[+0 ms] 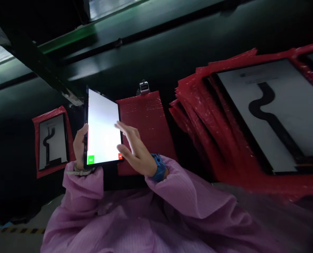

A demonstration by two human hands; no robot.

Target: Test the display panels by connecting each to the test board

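Observation:
A tablet (103,126) with a lit white screen is held up in front of me, tilted sideways. Its screen has a green square at the lower left and a red one at the lower right. My left hand (80,146) grips the tablet's left edge, thumb at the front and the other fingers hidden behind. At the right edge, my right hand (136,151) is open, fingers stretched and thumb apart, the fingertips over or against the screen's border; contact is unclear. Beneath lies a red bubble-wrap sheet (146,130) on the dark table.
To the right, red bubble-wrap sheets (198,116) are stacked with a display panel (283,116) and its black ribbon cable on top. Another panel (53,140) lies on red wrap at left. A small metal tally counter (144,87) sits behind the middle sheet.

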